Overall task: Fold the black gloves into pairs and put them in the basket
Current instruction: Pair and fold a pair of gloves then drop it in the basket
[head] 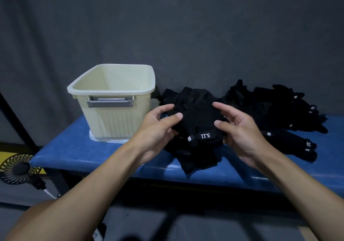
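From the head camera, both bare forearms reach forward over a blue padded worktop [74, 153]. The left hand [158, 129] and the right hand [242, 129] hold a bunched bundle of black gloves [197, 116] between them, raised just above the worktop. The left hand's thumb and curled fingers pinch the bundle's left edge. The right hand's thumb and forefinger pinch its right edge, and its other fingers curl behind the cloth. A cuff strap with a white "5.11" mark, seen upside down, runs along the bundle's near lower edge. How many gloves make up the bundle cannot be told.

Below the bundle, more black gloves [197, 158] lie on the worktop near its front edge. A larger loose heap of black gloves [283, 110] spreads along the right side of the worktop, several showing small white tags and marks.

The cream plastic basket [111, 91] stands upright on the left part of the worktop, just beside the held bundle and left of it, with a grey handle [110, 103] on its near wall and ribbed sides. It sits on a white base piece [100, 139].

A grey cloth backdrop [167, 26] hangs behind. A small black fan [18, 168] stands low at the left, beyond the worktop's end.
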Available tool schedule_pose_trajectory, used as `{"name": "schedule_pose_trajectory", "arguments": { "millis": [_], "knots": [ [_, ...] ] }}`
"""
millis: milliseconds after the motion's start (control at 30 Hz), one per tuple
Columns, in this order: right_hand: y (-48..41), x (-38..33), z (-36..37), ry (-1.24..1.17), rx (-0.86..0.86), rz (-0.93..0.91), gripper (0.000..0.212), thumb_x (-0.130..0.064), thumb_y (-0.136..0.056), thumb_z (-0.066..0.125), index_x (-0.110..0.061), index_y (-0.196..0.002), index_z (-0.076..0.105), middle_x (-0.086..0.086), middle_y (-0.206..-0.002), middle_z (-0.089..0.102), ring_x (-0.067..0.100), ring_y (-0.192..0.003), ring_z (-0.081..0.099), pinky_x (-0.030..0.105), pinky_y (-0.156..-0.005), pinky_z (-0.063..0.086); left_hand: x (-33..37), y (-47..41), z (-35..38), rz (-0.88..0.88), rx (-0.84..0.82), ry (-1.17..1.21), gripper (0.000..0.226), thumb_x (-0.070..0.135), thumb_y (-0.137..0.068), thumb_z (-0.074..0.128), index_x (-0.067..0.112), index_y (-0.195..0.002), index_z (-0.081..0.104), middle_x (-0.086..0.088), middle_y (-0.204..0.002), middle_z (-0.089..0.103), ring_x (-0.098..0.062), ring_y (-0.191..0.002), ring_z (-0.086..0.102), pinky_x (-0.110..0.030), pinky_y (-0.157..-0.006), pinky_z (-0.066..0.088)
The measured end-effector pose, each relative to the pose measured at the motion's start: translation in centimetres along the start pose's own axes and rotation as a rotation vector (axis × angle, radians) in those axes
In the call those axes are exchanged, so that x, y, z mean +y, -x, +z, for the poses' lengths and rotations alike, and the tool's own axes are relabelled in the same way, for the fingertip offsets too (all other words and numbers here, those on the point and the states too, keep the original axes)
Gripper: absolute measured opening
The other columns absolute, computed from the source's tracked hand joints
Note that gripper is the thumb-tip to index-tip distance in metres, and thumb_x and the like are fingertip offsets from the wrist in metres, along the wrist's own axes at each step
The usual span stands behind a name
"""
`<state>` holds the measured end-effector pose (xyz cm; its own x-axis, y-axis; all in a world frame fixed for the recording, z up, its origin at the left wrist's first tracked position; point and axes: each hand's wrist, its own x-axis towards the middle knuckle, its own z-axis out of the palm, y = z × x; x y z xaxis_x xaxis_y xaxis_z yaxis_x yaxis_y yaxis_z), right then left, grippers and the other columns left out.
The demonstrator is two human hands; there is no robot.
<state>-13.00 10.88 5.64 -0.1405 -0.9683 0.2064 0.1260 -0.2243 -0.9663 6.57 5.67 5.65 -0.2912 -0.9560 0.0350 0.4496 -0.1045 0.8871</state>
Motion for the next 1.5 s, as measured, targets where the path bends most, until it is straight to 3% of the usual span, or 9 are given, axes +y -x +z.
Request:
{"name": "schedule_pose_trajectory", "arguments": {
  "millis": [100,233,467,633,833,1033,1167,1300,1500],
  "knots": [
    [0.5,0.3,0.3,0.109,0.015,0.068,0.042,-0.003,-0.092,0.061,-0.014,-0.132,0.058,0.000,-0.111,0.072,0.012,-0.087,0.071,0.029,-0.068,0.059,-0.3,0.1,-0.9,0.058,0.059,-0.261,0.037,0.001,-0.089,0.069,0.014,-0.123,0.058,-0.013,-0.100,0.071,-0.019,-0.087,0.068,-0.037,-0.086,0.053],
    [0.8,0.7,0.7,0.256,-0.031,0.113,0.055,-0.006,-0.086,0.069,-0.008,-0.138,0.051,-0.001,-0.116,0.067,-0.004,-0.074,0.068,0.011,-0.062,0.049,-0.5,0.4,-1.5,0.156,0.090,-0.530,0.019,0.005,-0.088,0.073,0.017,-0.102,0.069,-0.005,-0.098,0.072,-0.010,-0.082,0.066,-0.016,-0.065,0.051],
    [0.9,1.6,1.0,0.614,-0.141,0.163,0.058,-0.011,-0.080,0.078,-0.013,-0.134,0.056,-0.012,-0.093,0.071,-0.005,-0.078,0.068,0.009,-0.067,0.048,-2.0,0.8,-2.2,0.174,0.074,-1.003,0.028,0.018,-0.087,0.076,0.014,-0.115,0.071,-0.003,-0.100,0.072,-0.014,-0.090,0.069,-0.026,-0.085,0.055],
    [0.6,1.5,0.3,0.676,-0.020,0.128,0.049,-0.019,-0.077,0.081,-0.017,-0.123,0.064,0.012,-0.090,0.072,0.010,-0.071,0.066,0.034,-0.072,0.056,-2.3,0.9,-2.4,0.167,0.057,-1.061,0.035,0.027,-0.086,0.077,0.017,-0.118,0.070,-0.001,-0.101,0.071,-0.013,-0.092,0.068,-0.029,-0.089,0.055],
    [1.4,2.1,0.2,0.865,-0.137,0.110,0.041,-0.033,-0.082,0.076,-0.022,-0.120,0.065,-0.017,-0.096,0.063,-0.003,-0.085,0.061,0.011,-0.074,0.047,-3.0,0.8,-2.8,0.182,0.005,-1.188,0.038,0.028,-0.089,0.074,0.013,-0.123,0.068,0.001,-0.122,0.068,-0.012,-0.113,0.061,-0.029,-0.102,0.048],
    [1.7,2.7,-0.6,0.892,-0.128,0.076,0.033,-0.043,-0.082,0.073,-0.027,-0.109,0.064,-0.011,-0.090,0.062,-0.001,-0.070,0.055,0.019,-0.070,0.042,-3.4,1.0,-2.7,0.196,-0.042,-1.272,0.058,0.049,-0.090,0.064,0.012,-0.135,0.059,0.003,-0.128,0.055,-0.007,-0.107,0.052,-0.018,-0.090,0.039],
    [2.0,3.0,-1.0,0.948,-0.138,0.052,0.032,-0.047,-0.082,0.072,-0.029,-0.108,0.065,-0.008,-0.087,0.062,0.001,-0.070,0.055,0.019,-0.068,0.043,-3.8,1.3,-2.9,0.163,-0.129,-1.338,0.070,0.057,-0.090,0.059,0.013,-0.143,0.050,0.004,-0.134,0.048,-0.013,-0.130,0.042,-0.031,-0.111,0.037],
    [2.1,3.1,-1.1,0.894,-0.118,0.028,0.031,-0.039,-0.077,0.079,-0.030,-0.104,0.067,-0.009,-0.060,0.053,-0.002,-0.053,0.048,0.019,-0.058,0.042,-3.6,1.5,-2.9,0.203,-0.163,-1.408,0.075,0.070,-0.082,0.049,0.019,-0.137,0.056,0.007,-0.132,0.051,-0.013,-0.125,0.047,-0.036,-0.109,0.038],
    [2.3,3.0,-0.9,0.871,-0.095,0.035,0.039,-0.039,-0.078,0.078,-0.032,-0.113,0.063,-0.009,-0.063,0.054,-0.003,-0.056,0.051,0.015,-0.061,0.043,-3.7,1.3,-3.0,0.250,-0.170,-1.396,0.075,0.053,-0.092,0.060,0.018,-0.153,0.035,0.013,-0.150,0.034,-0.007,-0.136,0.037,-0.023,-0.111,0.029]
  ]
}}
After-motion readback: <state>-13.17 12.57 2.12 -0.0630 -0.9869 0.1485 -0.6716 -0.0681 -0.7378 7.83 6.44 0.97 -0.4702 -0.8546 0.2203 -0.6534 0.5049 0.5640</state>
